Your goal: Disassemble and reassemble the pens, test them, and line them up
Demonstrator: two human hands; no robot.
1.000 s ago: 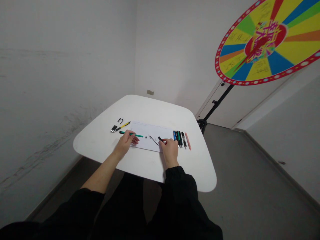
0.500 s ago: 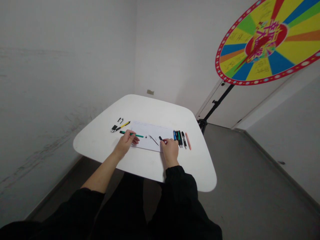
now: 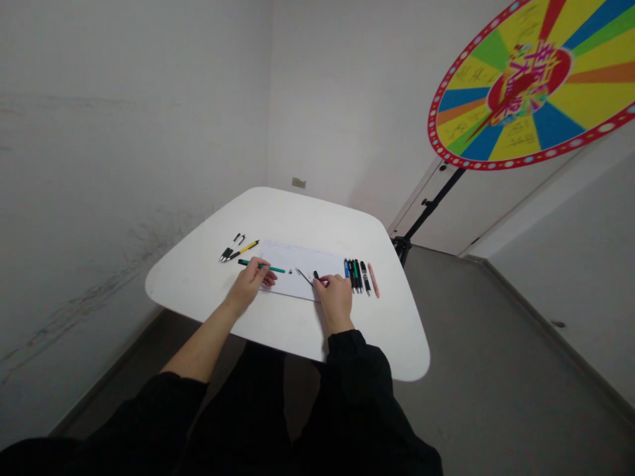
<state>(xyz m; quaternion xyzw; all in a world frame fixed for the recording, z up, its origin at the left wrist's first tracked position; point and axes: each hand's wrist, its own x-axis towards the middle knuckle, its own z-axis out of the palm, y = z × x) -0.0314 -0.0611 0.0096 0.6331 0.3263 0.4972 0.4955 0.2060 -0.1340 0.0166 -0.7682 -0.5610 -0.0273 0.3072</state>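
Observation:
My left hand (image 3: 253, 281) is closed around a green pen barrel (image 3: 276, 269) with a black end, held nearly level over the left of a white sheet of paper (image 3: 285, 285). My right hand (image 3: 336, 296) is pinched over the sheet's right side, with a short black pen part (image 3: 316, 274) showing at its fingers. A thin dark pen refill (image 3: 303, 275) lies slanted on the paper, its lower end against those fingertips. Between the hands rests a tiny dark piece (image 3: 290, 272), too small to name.
Left of the paper lie a yellow-and-black pen (image 3: 245, 249) and black-and-clear pen parts (image 3: 229, 250). Several pens (image 3: 356, 276) stand in a row at right, beside a pink pen (image 3: 374, 280). The white table (image 3: 317, 211) is near walls and a colourful wheel (image 3: 526, 79) on a stand.
My right hand has shifted slightly left with the black pen part, so its fingertips now meet the refill's lower end. My left hand and the green barrel have stayed in place.

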